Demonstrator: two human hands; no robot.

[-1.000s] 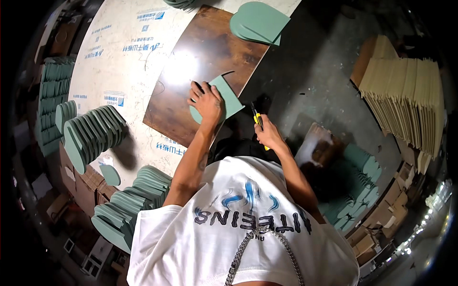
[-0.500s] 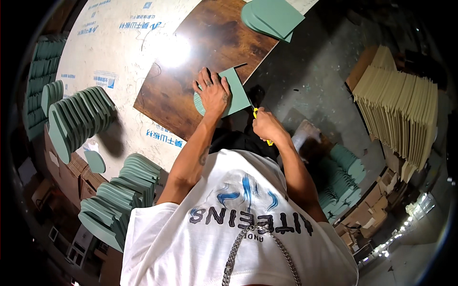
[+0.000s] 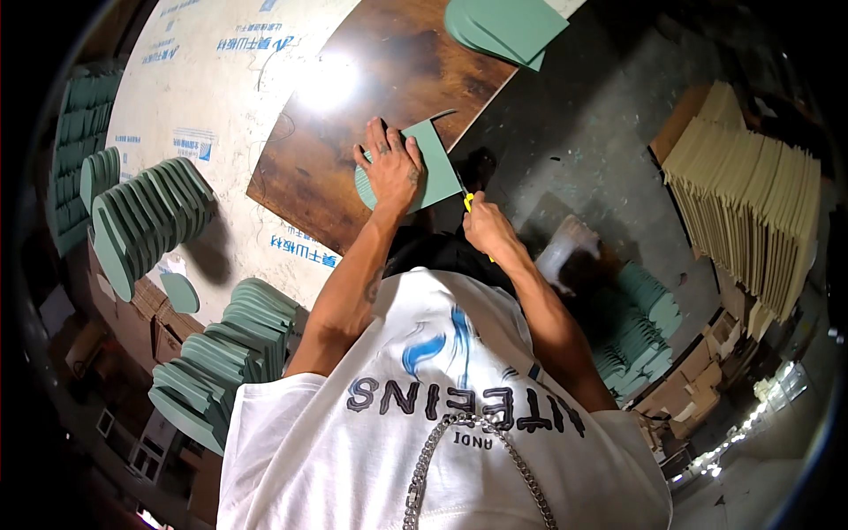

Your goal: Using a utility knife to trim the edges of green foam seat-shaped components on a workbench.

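My left hand point(image 3: 391, 168) lies with fingers spread on a green panel point(image 3: 437, 168) that has one rounded end and one straight end. The panel rests on a dark wood-grain board point(image 3: 389, 66), near its right edge. In my right hand point(image 3: 491, 228) is a yellow utility knife point(image 3: 468, 201), gripped in closed fingers. Its blade is at the panel's near right corner; whether it touches the panel is hard to tell. A thin curled strip point(image 3: 444, 114) sticks out at the panel's far corner.
Several green panels point(image 3: 508, 31) lie at the board's far right corner. Rows of upright green panels point(image 3: 146, 216) stand at left on the white printed sheet point(image 3: 234, 146). More green pieces point(image 3: 640, 336) are piled below right, near a tall stack of beige sheets point(image 3: 742, 203).
My right hand and the knife have shifted slightly left and away from me. My left hand stays pressed on the panel. The whole view has shifted a little.
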